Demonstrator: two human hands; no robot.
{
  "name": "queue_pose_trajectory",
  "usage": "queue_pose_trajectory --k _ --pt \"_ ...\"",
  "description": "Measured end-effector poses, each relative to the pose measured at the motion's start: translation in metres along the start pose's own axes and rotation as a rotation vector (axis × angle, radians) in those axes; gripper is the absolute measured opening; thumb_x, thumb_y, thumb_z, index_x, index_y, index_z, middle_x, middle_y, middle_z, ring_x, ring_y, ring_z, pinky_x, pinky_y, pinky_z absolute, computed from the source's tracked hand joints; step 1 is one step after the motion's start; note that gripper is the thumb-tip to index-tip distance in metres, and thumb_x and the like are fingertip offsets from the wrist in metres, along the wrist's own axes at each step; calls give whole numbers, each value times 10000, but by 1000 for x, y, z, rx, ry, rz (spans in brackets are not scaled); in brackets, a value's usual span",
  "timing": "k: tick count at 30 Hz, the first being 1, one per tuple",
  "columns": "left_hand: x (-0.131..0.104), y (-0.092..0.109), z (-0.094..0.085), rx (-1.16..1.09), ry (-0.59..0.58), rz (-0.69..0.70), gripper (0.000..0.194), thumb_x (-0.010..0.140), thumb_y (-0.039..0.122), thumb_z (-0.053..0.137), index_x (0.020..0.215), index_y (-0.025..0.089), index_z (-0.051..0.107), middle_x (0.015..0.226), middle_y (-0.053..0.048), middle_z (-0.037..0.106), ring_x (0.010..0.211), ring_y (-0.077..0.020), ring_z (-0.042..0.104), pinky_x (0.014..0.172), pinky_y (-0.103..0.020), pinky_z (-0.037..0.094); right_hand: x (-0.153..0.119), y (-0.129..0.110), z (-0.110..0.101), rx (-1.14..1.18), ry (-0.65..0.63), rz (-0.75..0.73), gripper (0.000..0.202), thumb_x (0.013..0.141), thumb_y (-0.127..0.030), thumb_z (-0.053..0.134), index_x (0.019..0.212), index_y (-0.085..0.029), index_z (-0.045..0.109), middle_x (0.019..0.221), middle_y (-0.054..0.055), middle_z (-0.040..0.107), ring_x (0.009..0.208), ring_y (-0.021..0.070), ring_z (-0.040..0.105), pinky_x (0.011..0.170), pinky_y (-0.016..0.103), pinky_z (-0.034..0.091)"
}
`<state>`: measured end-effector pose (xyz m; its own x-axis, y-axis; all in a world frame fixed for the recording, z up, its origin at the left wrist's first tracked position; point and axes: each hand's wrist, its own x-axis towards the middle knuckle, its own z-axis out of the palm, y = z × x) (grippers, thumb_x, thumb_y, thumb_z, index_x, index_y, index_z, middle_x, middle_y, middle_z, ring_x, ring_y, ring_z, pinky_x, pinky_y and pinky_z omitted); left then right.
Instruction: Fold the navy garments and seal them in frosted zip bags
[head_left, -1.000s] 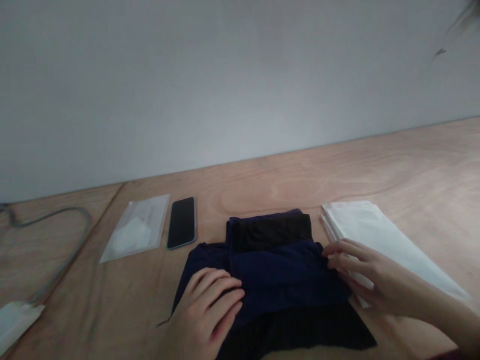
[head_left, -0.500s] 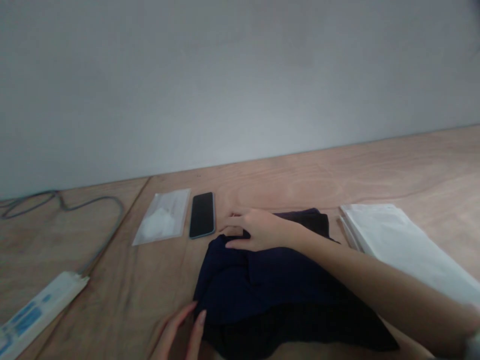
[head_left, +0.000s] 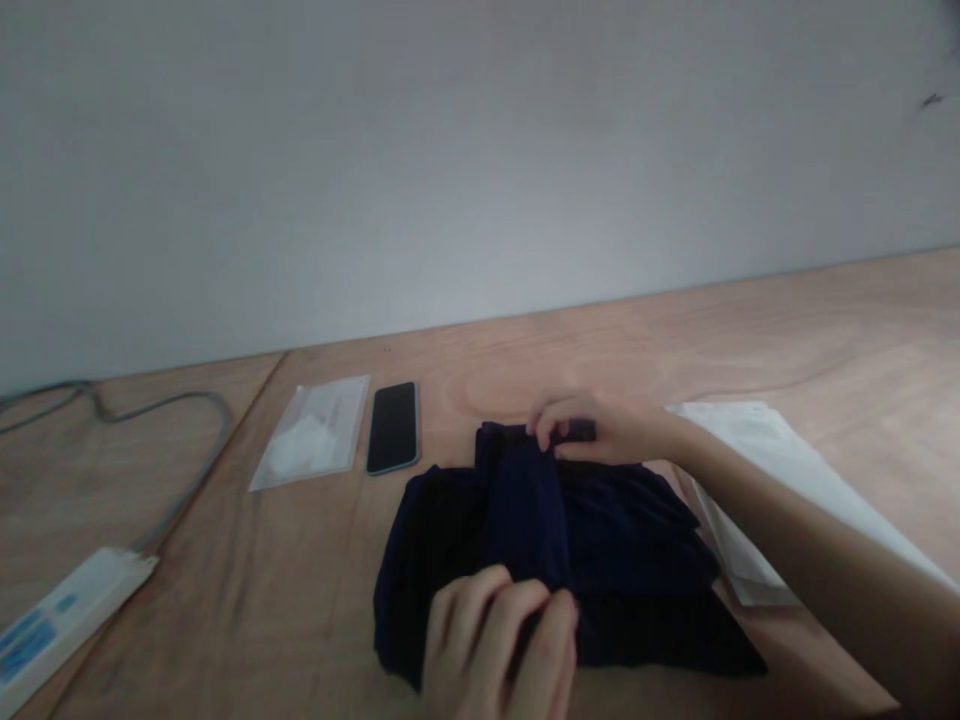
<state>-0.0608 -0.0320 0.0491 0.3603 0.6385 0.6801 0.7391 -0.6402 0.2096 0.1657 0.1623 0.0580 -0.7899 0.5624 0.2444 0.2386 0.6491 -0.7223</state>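
A dark navy garment (head_left: 630, 540) lies partly folded on the wooden table, and its exact kind is not clear. One strip of it is turned over across the middle. My left hand (head_left: 499, 645), at the near edge, has its fingers curled over the lower end of that strip. At the far edge, my right hand (head_left: 600, 425) pinches the strip's upper end between thumb and fingers. Shadow hides the detail of the darker cloth underneath.
A black phone (head_left: 394, 427) and a clear plastic bag (head_left: 313, 430) with something white in it lie beyond the garment to the left. White plastic sheets or bags (head_left: 787, 470) are stacked right. A power strip (head_left: 71, 615) with a grey cable (head_left: 196, 480) occupies the left side.
Both hands have moved right, carrying the garment's left side over onto its middle as a folded strip. My left hand has come up from the left edge onto the cloth.
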Motion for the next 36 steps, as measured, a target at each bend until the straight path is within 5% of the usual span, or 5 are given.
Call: queue_pose_trajectory --k 5,15,20,28,36 --pt "-1 12 44 -33 -188 136 227 991 112 533 1043 196 737 923 -53 757 874 -248 682 829 -434 497 -43 10 12 -90 2 84 166 889 -83 640 973 -203 718 1121 69 694 967 187 693 853 330 588" --pt "-38 -19 1 85 -98 -274 251 975 301 709 1209 227 656 988 -72 763 908 -247 711 762 -374 518 39 -5 19 -208 -92 42 234 947 -384 732 860 -167 748 846 23 671 741 144 582 685 258 466" --pt "-33 -13 2 59 -67 -269 234 989 176 662 1217 227 655 992 -54 770 888 -221 720 754 -357 528 56 -4 17 -224 -233 39 105 849 -227 808 797 -172 735 736 -40 655 650 100 541 625 218 424" --pt "34 40 37 -124 -6 -23 194 990 149 628 1155 223 696 953 -56 760 864 -223 680 746 -397 487 -57 -3 -49 -170 -73 192 129 959 -276 606 1007 -219 710 955 46 718 742 143 638 603 242 517" --pt "38 74 97 -119 -369 256 96 963 147 639 1046 176 677 974 -62 690 901 -251 639 750 -419 523 -155 -8 -17 -160 198 426 189 1023 -252 521 1074 -217 699 1081 90 686 898 180 712 789 338 633"
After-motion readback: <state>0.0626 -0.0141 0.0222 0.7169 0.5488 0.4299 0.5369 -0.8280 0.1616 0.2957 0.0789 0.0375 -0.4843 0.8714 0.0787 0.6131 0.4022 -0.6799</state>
